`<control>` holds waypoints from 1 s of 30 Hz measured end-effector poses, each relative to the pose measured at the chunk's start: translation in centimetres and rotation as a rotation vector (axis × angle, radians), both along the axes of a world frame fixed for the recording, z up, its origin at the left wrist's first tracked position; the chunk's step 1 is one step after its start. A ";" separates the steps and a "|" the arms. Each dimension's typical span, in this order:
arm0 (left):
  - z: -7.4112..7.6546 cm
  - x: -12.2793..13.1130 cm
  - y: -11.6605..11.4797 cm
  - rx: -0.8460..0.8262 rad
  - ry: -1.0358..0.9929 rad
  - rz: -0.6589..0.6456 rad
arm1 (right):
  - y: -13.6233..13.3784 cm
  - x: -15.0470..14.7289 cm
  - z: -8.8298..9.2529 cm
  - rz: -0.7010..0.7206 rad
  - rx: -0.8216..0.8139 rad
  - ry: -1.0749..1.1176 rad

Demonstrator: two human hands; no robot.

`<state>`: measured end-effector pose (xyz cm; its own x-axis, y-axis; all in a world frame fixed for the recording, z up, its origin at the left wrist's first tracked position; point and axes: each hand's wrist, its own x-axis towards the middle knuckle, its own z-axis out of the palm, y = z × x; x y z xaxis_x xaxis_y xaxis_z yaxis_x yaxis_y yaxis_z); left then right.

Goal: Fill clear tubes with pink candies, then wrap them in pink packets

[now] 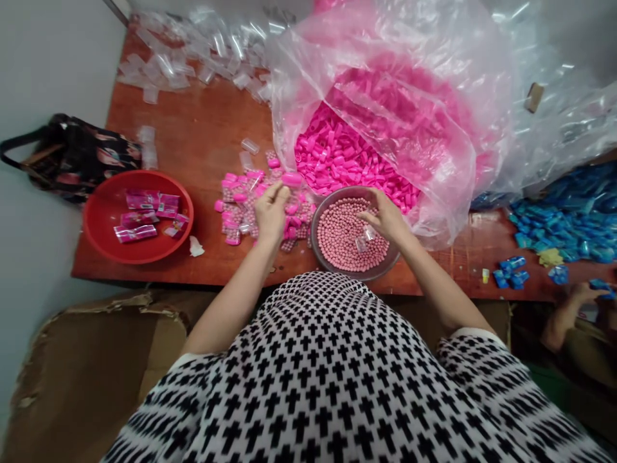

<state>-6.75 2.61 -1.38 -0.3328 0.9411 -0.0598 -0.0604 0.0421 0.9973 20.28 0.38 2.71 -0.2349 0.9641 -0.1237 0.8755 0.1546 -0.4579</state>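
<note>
My left hand [271, 211] is closed, pinching a bright pink plastic cap [292, 179] between thumb and fingertips. It hovers over a heap of small clear containers [240, 209] with pink caps and pink beads inside. To the right, my right hand [389, 217] is over the right side of a grey bowl [315, 247] full of pink beads [344, 231]. Its fingers are curved and apart, close to a few small clear plastic containers [361, 243] lying on the beads. Whether a fingertip touches one of them is hard to see.
Behind the bowl, a large clear bag [434, 122] spills loose pink caps [347, 161]. A red basin [91, 231] with pink packets and a dark floral bag [91, 151] are left. Clear containers [168, 64] lie behind. Blue pieces [569, 212] and another person's hand [576, 299] are right.
</note>
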 end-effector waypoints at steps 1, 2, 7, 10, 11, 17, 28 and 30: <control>-0.4 -1.3 0.2 0.014 0.085 -0.014 | -0.6 1.0 -0.4 -0.003 -0.090 -0.070; -0.8 -2.3 0.3 0.014 0.175 -0.002 | -1.4 1.6 -0.9 0.002 -0.189 -0.156; -1.6 -0.5 -2.1 -0.018 0.321 -0.130 | -5.8 0.4 -5.0 -0.041 -0.420 -0.421; -1.2 3.5 -4.2 -0.048 0.244 -0.324 | -6.8 -0.9 -7.2 -0.111 -0.418 -0.446; -1.1 4.6 -4.8 -0.063 0.228 -0.391 | -6.9 -1.0 -7.6 -0.126 -0.412 -0.445; -0.6 7.0 -6.4 -0.157 0.285 -0.599 | -5.7 0.9 -7.4 -0.074 -0.330 -0.365; -1.4 4.9 -4.8 -0.160 0.230 -0.465 | -3.0 -3.9 -12.0 0.130 -0.319 0.089; -1.5 4.4 -4.6 -0.165 0.254 -0.433 | -3.3 -4.2 -12.5 0.095 -0.335 0.185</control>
<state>-2.35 -1.96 -2.89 0.0615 0.9805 -0.1867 0.2396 0.1671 0.9564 16.11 -2.93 -9.80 -0.3690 0.8503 -0.3752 0.7627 0.0464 -0.6451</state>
